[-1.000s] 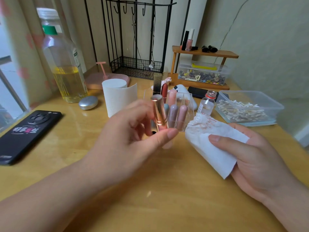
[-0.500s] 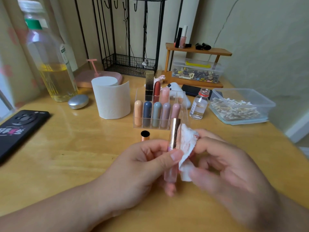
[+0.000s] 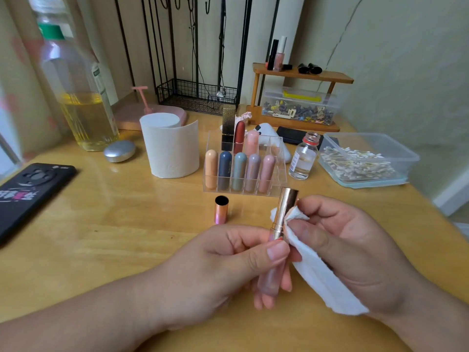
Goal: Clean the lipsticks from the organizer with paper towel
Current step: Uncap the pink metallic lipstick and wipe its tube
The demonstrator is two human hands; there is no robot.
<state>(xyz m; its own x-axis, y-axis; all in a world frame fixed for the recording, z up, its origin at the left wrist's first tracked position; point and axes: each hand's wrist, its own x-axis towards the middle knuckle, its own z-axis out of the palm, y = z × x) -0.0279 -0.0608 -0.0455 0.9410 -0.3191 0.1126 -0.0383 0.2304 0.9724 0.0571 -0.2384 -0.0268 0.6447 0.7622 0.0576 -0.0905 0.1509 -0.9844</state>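
Left hand [image 3: 228, 270] grips lipstick [image 3: 285, 212] upright by its pink base; right hand [image 3: 355, 250] pinches paper towel [image 3: 312, 270] around the gold tube. Cap [image 3: 221, 209] stands before organizer [image 3: 276, 184]

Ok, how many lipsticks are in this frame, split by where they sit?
Front-row lipsticks in the organizer: 5
Back-row lipsticks: 3
Lipstick gripped by the left hand: 1
Total: 9
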